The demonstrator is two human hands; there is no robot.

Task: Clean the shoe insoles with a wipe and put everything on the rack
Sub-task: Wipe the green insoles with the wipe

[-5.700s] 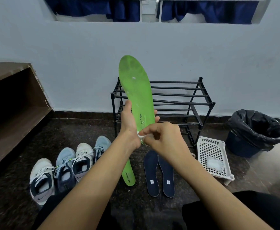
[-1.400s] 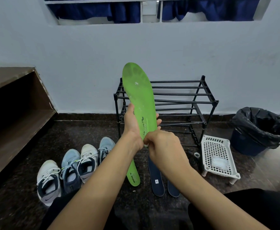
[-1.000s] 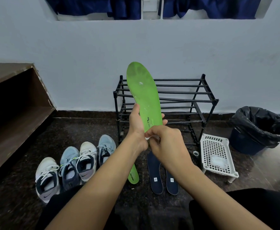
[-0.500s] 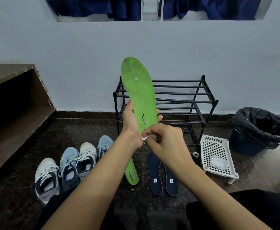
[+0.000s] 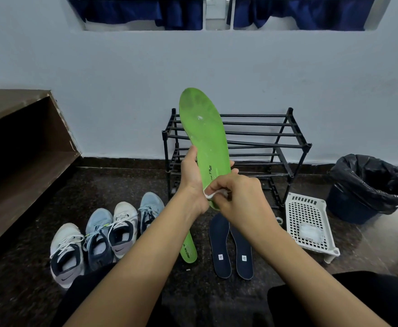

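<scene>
Soft, cool, even light fills the scene. It is moderately dim and casts no hard-edged shadows. The pale blue-grey painted wall [image 5: 287, 67] is uniformly lit. The hollow below the dark brown wooden ledge [image 5: 9, 102] sinks into deep shadow. The dark speckled stone floor [image 5: 23, 298] reads murky, with a pale sheen at its right edge beside the black-lined waste bin [image 5: 370, 185]. The long green foam insole [image 5: 205, 128] is sharp, its smudges distinct. The crumpled white wipe [image 5: 211, 194] is the brightest spot. Wide-angle distortion bows the dark skirting strip [image 5: 122, 160] and the white window ledge [image 5: 122, 25] toward the edges.
</scene>
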